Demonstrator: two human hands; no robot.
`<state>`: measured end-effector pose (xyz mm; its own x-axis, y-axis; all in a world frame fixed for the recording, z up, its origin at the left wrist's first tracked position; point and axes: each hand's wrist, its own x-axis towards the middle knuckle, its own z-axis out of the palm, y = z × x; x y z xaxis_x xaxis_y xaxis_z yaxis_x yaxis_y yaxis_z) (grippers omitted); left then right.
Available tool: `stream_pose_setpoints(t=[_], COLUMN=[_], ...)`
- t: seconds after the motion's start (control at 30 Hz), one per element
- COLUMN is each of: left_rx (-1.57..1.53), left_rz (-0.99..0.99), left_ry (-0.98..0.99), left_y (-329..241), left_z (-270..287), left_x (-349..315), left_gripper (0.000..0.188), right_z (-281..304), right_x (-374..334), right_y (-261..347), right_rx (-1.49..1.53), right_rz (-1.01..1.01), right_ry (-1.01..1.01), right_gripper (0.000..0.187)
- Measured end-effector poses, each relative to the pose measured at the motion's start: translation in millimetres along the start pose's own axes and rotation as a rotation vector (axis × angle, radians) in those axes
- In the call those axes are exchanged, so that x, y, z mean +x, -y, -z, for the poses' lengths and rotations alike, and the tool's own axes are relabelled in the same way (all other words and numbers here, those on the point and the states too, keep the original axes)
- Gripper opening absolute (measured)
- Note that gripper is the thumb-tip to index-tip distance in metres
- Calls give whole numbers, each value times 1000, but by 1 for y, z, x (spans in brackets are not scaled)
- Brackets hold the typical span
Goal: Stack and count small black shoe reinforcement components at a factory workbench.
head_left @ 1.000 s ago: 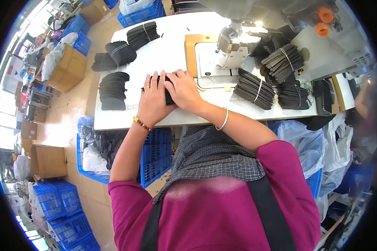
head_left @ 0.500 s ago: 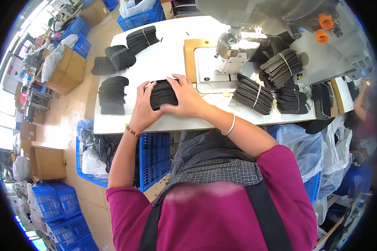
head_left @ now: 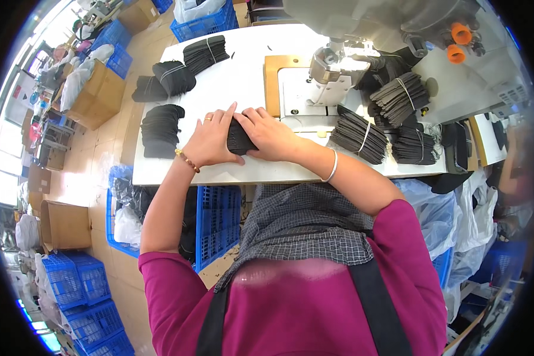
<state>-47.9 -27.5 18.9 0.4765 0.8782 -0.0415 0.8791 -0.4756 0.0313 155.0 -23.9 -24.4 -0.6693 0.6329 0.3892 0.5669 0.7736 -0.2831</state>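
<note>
A stack of black fabric pieces [head_left: 238, 141] stands on the white tabletop near its front edge, pressed between my two hands. My left hand [head_left: 212, 140] is wrapped round its left side, and my right hand [head_left: 272, 137] covers its right side and top. Fingers hide much of the stack. Just left of my left hand sits another black stack [head_left: 162, 130], fanned at its edge. Farther back lie a tied bundle [head_left: 205, 53] and a second bundle [head_left: 175, 78] with a pale band.
A sewing machine [head_left: 332, 74] rises right of my hands, with a wooden-edged plate [head_left: 271, 89] beside it. Tied dark bundles [head_left: 359, 135] crowd its right. Blue crates [head_left: 218, 222] stand below the table's front, and a person's arm [head_left: 510, 160] shows at far right.
My hands have shifted slightly right with the stack. My left hand has come round over its left side, and my right hand has moved over its top, so less of it shows.
</note>
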Motion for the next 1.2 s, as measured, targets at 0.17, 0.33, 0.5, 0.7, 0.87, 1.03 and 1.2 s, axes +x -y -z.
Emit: stream_pose_setpoints(t=[0.17,0.33,0.5,0.7,0.87,1.03,1.2], left_rx=[-98,-48,-236,-233,8,-83,-218], left_rz=[-45,-3,-29,-11,41,-112,-3], left_ry=[-215,-460,-401,-289,-238,-348,-98], left_y=[-6,-15,-9,-14,-14,-12,-19], left_z=[-10,-17,-30,-23,-15,-9,-1], left_x=[-16,-28,-20,-15,-10,-1,4], left_gripper=[103,78,96,118,102,83,93], right_z=[0,-12,-35,-39,-15,25,6], right_x=[-8,-11,8,15,-5,-57,-65], right_y=[8,13,16,17,18,-3,-25], right_rx=[110,164,647,428,222,-179,-307], right_rz=[-9,8,-272,-366,-342,-421,-387], right_ry=[-104,-211,-277,-429,-506,-110,-196], right_gripper=[90,80,64,57,51,26,13])
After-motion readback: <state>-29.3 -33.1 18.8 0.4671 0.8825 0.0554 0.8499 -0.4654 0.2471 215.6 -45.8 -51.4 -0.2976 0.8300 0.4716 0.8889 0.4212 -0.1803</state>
